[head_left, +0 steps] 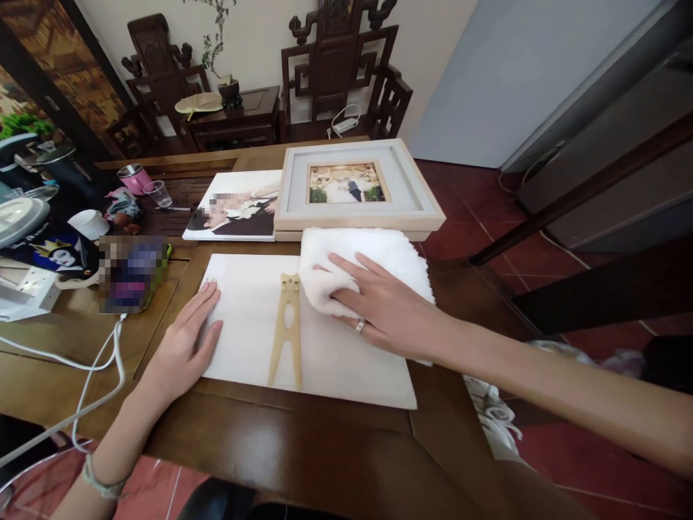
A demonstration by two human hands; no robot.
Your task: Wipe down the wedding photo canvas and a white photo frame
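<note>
A white picture frame lies face down on the wooden table, its tan wooden stand leg flat along the back. My left hand rests flat and open on the frame's left edge. My right hand, a ring on one finger, presses flat with fingers spread on a white fluffy cloth that covers the frame's upper right part.
A grey-and-wood framed photo and a photo print lie behind. Cups, a pink tin, a blurred box and white cables crowd the left. Carved dark chairs stand at the far wall. Red tile floor lies right.
</note>
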